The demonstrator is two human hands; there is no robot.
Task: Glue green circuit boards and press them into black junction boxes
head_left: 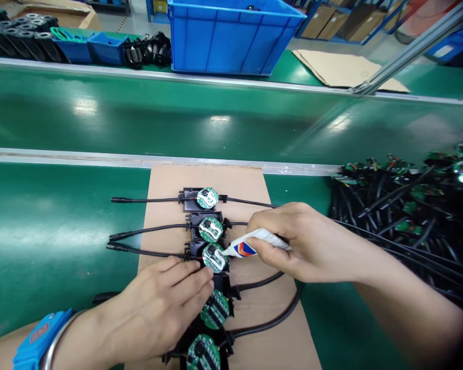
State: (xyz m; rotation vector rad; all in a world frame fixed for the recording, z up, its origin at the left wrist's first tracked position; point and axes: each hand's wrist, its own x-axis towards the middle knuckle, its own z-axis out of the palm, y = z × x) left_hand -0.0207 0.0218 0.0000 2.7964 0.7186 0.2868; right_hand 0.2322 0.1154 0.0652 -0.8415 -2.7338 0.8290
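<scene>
My right hand (289,241) grips a white squeeze tube (260,241) with a red, orange and blue mark. Its nozzle tip meets the edge of a round green circuit board (215,258), which carries a looping line of white paste. Stretched out flat, the fingers of my left hand (170,298) lie against the lower edge of that board. Two boards farther up, the middle one (210,229) and the top one (207,198), also bear white paste. Nearer me, a board (215,309) partly under my left hand and another (203,353) show dark strips without white paste.
The boards sit in black housings with black cables on a cardboard sheet (243,180). At right lies a heap of cabled boards (401,205). Beyond the metal ledge stand a large blue bin (231,41), small blue trays (106,49) and black parts (150,50).
</scene>
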